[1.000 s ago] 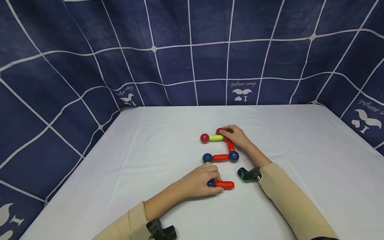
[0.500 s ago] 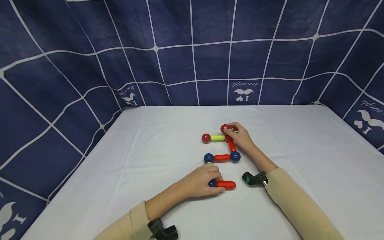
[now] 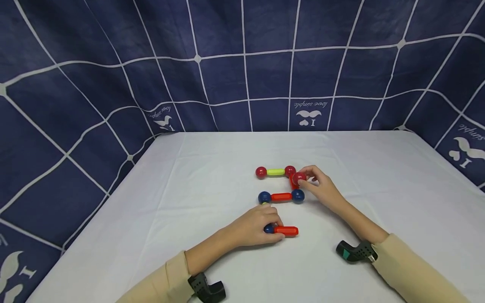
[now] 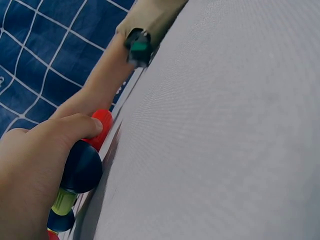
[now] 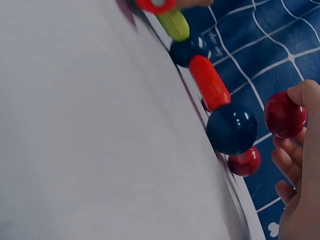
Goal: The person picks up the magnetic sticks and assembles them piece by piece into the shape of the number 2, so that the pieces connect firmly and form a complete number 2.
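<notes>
In the head view my right hand [image 3: 320,185] pinches a loose red ball [image 3: 299,178] between thumb and fingers. The right wrist view shows this red ball [image 5: 285,114] held up beside the joined chain. My left hand [image 3: 255,227] grips the chain's near end, where a blue ball [image 4: 82,167] meets a red rod [image 3: 286,231], thumb against the rod. From there a yellow-green rod [image 4: 64,201], partly hidden by the hand, leads to another blue ball [image 3: 264,197]. A red rod [image 3: 281,197] joins that one to a right-hand blue ball [image 3: 297,196].
Beyond, a short red rod [image 3: 291,182] runs up to a red ball [image 3: 289,170]. A yellow-green rod [image 3: 275,172] links it to a red ball [image 3: 261,172] at left. White cloth [image 3: 212,168] covers the table; a navy checked curtain [image 3: 219,80] hangs behind.
My right hand has carried the loose red ball from behind the chain's far corner toward me and to the right, over the short red rod. The left hand keeps its hold in place.
</notes>
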### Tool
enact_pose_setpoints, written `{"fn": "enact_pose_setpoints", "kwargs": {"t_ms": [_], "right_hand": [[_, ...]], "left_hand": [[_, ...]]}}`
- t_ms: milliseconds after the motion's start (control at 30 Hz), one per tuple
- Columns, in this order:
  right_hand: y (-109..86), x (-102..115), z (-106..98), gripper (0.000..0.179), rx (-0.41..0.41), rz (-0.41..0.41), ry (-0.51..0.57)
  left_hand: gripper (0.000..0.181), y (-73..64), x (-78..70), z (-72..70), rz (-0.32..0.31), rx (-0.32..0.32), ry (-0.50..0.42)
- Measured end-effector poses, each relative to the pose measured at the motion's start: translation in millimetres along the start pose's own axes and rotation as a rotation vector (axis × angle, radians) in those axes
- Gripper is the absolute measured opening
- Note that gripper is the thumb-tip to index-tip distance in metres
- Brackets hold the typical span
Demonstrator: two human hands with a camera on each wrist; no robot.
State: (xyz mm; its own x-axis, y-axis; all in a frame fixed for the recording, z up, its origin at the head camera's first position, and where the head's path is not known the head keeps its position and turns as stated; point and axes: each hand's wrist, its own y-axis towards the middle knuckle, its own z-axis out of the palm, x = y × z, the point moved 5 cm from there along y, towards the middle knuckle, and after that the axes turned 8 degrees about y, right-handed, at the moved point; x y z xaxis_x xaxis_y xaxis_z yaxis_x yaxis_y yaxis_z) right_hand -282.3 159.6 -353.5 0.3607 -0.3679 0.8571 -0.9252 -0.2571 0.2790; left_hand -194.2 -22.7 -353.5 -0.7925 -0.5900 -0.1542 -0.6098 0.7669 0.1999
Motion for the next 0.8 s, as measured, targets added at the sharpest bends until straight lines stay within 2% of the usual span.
{"fn": "enact_pose_setpoints", "kwargs": {"t_ms": [200,400,567,800], "right_hand": [[-32.8,7,2,0.025,0.086,-0.050,0.009],[-58.6,8,6,0.026,0.204,-0.075,0.046],[-71.0,6,10,0.030,0.313,-0.055,0.084],[-78.0,12,13,0.027,0.390,-0.135,0.101]], "left_hand": [[0.020,-1.0,1.4,-0.9,-0.032,0.009,-0.034],[0.018,-0.8,1.7,-0.7,-0.032,0.004,-0.045],[0.018,-0.5,2.1,0.1,-0.034,0.001,-0.045],[0.018,-0.6,2.2,0.1,-0.035,-0.002,-0.049]]}}
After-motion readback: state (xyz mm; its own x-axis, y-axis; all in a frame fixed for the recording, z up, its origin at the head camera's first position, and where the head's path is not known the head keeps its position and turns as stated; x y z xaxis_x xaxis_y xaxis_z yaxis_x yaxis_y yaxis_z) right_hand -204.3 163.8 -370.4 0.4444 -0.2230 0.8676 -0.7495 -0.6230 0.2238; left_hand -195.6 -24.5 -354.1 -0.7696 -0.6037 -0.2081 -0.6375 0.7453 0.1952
